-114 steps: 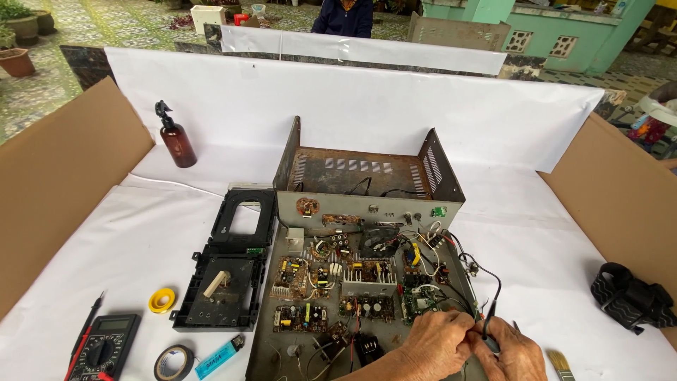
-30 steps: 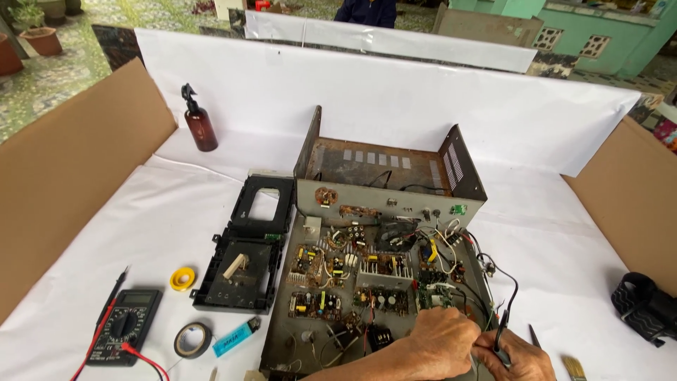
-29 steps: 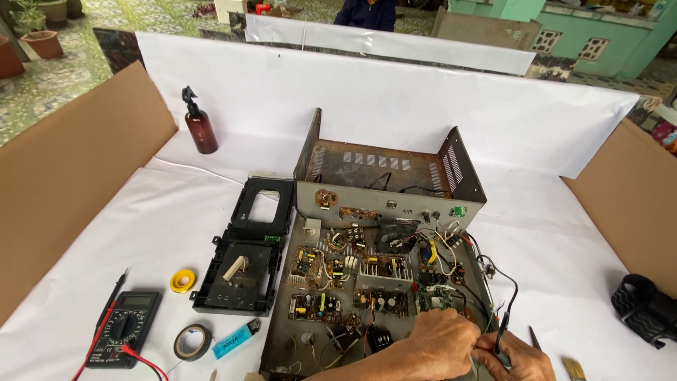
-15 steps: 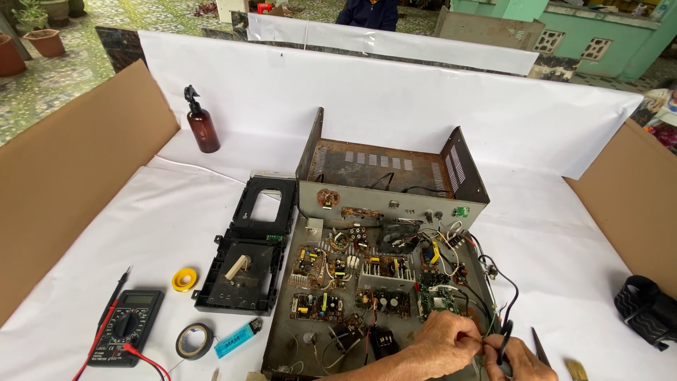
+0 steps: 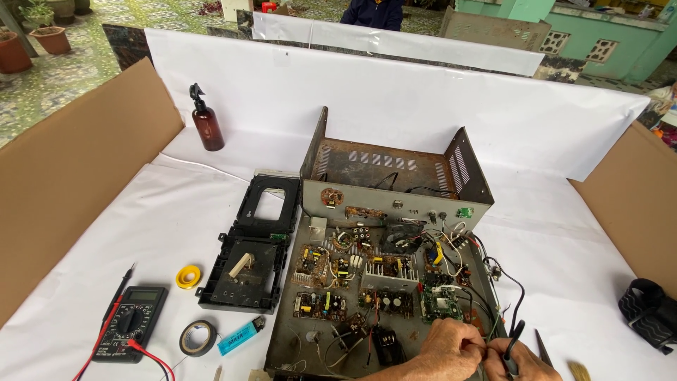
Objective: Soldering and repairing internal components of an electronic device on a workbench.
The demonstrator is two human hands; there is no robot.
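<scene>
Grey chassis (image 5: 296,339) — both hands gripping a soldering iron (image 5: 513,342).

One head-worn camera looks steeply down from close above the bench (image 5: 176,212), facing the far white backdrop (image 5: 395,99).

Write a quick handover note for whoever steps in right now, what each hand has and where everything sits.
Left hand: pinching thin wires at the open chassis, front right corner.
Right hand: gripping a black probe-like tool, tip near those wires.
Lid off, circuit boards exposed. Black cassette deck lies left of the chassis; multimeter, two tape rolls and a blue lighter front left; spray bottle at back.
Wiring work unfinished; nothing reassembled.
</scene>
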